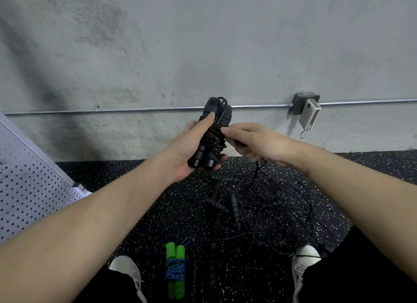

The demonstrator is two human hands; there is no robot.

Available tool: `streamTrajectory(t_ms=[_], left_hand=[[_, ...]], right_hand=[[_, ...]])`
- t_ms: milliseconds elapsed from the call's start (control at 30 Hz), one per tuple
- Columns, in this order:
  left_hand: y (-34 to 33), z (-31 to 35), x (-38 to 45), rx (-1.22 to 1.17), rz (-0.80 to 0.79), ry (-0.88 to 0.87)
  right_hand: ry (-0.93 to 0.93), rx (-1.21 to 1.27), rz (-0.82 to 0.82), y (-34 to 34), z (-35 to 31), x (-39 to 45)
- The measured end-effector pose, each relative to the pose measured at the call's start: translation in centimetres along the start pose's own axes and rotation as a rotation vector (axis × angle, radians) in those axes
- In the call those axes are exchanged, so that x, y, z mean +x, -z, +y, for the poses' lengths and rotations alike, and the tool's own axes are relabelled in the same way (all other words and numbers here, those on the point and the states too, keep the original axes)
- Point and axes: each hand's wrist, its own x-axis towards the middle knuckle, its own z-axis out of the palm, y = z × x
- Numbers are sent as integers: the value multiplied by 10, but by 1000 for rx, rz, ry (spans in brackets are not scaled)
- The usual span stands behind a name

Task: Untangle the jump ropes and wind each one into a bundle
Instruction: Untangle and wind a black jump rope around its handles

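My left hand [190, 149] grips a black jump rope bundle [212, 135]: two black handles side by side with black cord wound round their middle, held upright in front of the wall. My right hand [250, 142] pinches the loose black cord [259, 165] beside the bundle; that cord hangs down into a tangle of black ropes [255, 210] with several black handles on the floor. A wound bundle with green handles and blue cord [175, 270] lies on the floor between my feet.
A grey concrete wall with a metal conduit [146, 109] and a junction box holding a white power bank [309, 115] is ahead. A perforated metal bench [29, 183] stands at left. My white shoes [126, 269] rest on the black speckled rubber floor [140, 212].
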Motion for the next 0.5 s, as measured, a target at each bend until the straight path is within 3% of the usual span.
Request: streamTrajectory(t_ms=[133,400,500], left_hand=[[3,3,-6,0,-76,21],[19,12,-9,-109,8,19],[15,7,-10,-114,-19,42]], right_hand=[[3,-2,-35,5,7,-2],[-39,58,-124,21,25,-10],[-74,-112,-151,21,26,-13]])
